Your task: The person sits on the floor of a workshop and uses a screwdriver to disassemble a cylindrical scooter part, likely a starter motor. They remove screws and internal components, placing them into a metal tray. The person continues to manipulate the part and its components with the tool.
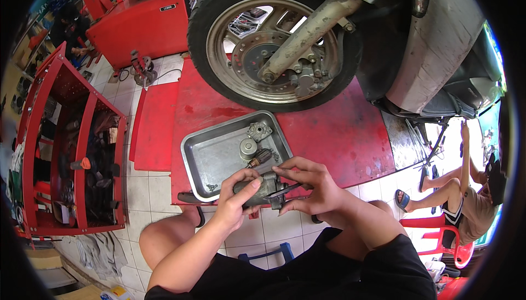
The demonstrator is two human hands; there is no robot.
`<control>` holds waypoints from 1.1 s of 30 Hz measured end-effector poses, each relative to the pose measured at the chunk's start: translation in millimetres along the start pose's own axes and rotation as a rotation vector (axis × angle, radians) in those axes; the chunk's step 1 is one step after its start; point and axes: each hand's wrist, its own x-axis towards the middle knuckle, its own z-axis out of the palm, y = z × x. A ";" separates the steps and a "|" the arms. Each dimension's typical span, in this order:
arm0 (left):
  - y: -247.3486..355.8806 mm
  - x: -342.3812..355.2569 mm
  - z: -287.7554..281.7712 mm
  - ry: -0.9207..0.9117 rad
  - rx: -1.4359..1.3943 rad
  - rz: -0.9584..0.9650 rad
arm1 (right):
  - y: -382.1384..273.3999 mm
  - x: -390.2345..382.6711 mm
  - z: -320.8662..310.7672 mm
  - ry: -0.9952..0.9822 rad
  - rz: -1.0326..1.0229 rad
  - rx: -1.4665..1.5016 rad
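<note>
Head: fingers (304,176) grip metal housing (268,183); red box (139,32) bears lettered label (167,8).

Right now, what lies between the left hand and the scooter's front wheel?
The head view shows the metal tray between the left hand and front wheel, with a metal cylinder and cast metal part inside.
</note>
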 end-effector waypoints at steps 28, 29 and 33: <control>-20.5 9.2 8.5 0.082 -0.739 -0.231 | -7.9 2.1 9.9 0.199 -0.225 -0.825; -18.6 8.6 10.2 0.046 -0.719 -0.226 | -6.6 2.8 7.8 0.206 -0.282 -0.831; -17.8 4.2 11.1 -0.090 -0.710 -0.267 | -6.0 6.6 -1.5 0.194 -0.481 -0.864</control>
